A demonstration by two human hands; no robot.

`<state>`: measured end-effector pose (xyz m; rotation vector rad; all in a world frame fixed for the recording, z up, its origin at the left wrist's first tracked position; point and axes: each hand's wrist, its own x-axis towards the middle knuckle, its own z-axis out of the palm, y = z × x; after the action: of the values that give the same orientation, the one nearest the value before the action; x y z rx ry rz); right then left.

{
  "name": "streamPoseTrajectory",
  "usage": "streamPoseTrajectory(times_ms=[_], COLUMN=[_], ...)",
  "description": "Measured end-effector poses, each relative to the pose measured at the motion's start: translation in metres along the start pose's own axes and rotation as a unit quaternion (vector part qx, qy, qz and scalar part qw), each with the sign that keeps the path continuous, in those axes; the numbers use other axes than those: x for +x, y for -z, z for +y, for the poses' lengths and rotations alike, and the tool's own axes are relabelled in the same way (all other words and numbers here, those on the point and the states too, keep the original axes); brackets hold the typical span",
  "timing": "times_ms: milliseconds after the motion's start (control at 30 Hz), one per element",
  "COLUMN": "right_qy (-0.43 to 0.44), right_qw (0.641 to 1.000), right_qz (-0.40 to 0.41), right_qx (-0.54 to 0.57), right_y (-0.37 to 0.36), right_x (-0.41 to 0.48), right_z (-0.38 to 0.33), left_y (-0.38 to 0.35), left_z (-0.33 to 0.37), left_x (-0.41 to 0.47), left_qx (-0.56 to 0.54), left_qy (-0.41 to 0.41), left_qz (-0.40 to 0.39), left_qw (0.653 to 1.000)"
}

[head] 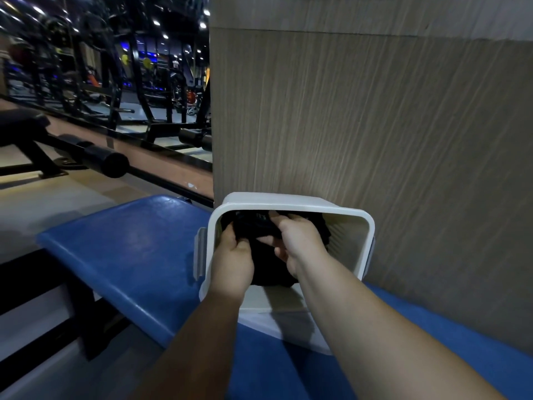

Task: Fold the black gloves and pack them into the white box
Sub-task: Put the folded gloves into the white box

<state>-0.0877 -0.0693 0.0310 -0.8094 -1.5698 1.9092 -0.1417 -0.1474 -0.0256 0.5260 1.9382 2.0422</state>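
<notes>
The white box (291, 199) stands open on the blue padded counter (129, 249), its far side set close against the wood-grain wall (375, 125) behind it. The black gloves (266, 265) lie inside the box as a dark bundle that fills its left and middle part, while the ribbed inner wall on the box's right side stays bare. Both forearms reach over the near rim of the box. The left grip (235, 255) is down in the left half of the box, fingers curled tight into the black fabric at the bundle's left edge. The right grip (300, 241) is just beside it toward the middle of the box, its fingers bent over the top of the bundle and its thumb pressed into the cloth from below, so that it pinches a fold of the gloves. The two grips sit close together with only a strip of black cloth between them. A pale latch (199, 252) hangs on the box's outer left side. Well beyond the box to the left, past the counter's edge, are a black roller pad (114, 164) and dark gym machines (115, 82) under ceiling lights.
</notes>
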Motion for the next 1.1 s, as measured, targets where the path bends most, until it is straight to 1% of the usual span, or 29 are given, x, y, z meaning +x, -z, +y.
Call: streamPoseTrajectory(times_ms=[100,200,267,333,400,500,567,667,800,967,1100], right_qy=[0.014,0.004,0.017,0.027,0.031,0.086,0.109,0.125,0.132,0.113,0.131], right_qw=[0.997,0.986,0.978,0.977,0.983,0.994,0.993,0.988,0.983,0.978,0.967], right_qz=[0.027,0.075,0.095,0.104,0.094,0.038,0.008,0.001,0.025,0.066,0.066], right_qx=[-0.065,-0.15,-0.183,-0.185,-0.154,-0.064,-0.045,-0.086,-0.127,-0.161,-0.211], right_y=[-0.01,-0.017,-0.019,-0.018,-0.015,-0.006,0.0,0.006,0.004,-0.006,-0.005], right_x=[0.007,0.015,0.02,0.023,0.021,0.015,0.011,0.008,0.011,0.026,0.027], right_z=[-0.002,-0.005,-0.005,-0.003,0.001,0.009,0.014,0.019,0.019,0.021,0.019], left_y=[0.001,0.001,0.001,0.0,0.0,0.0,0.001,-0.001,-0.003,-0.003,-0.004], left_z=[0.0,0.002,0.002,0.001,0.0,-0.002,-0.003,-0.001,-0.001,-0.007,-0.012], left_x=[0.001,-0.001,-0.004,-0.007,-0.007,-0.006,-0.004,-0.005,-0.005,0.004,0.011], left_qx=[0.02,0.03,0.038,0.055,0.069,0.081,0.072,0.059,0.066,0.059,0.034], left_qy=[-0.014,-0.018,-0.032,-0.05,-0.059,-0.061,-0.06,-0.065,-0.077,-0.074,-0.065], left_qz=[0.003,0.013,0.022,0.024,0.027,0.026,0.026,0.026,0.027,0.03,0.035], left_qw=[1.0,0.999,0.999,0.997,0.996,0.995,0.995,0.996,0.994,0.995,0.997])
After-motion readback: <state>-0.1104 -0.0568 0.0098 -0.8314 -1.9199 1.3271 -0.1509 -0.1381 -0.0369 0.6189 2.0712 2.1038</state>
